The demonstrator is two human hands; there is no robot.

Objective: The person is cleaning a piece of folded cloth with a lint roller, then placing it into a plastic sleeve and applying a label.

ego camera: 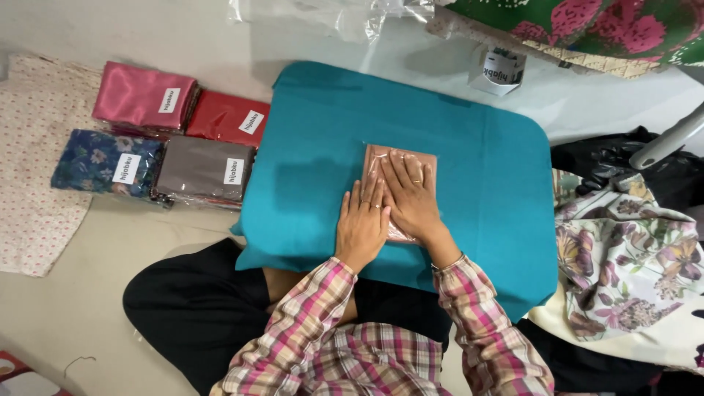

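Hands (389, 209) flat on packet (402, 158), mid-cloth (484, 161)

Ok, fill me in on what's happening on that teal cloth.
A person in a plaid shirt presses both hands flat on a brownish-pink fabric packet in clear wrap, which lies on a teal cloth. The right hand covers the packet; the left hand rests at its left edge, partly on the cloth. To the left, four wrapped packets sit on the floor: pink, red, blue floral and grey-brown.
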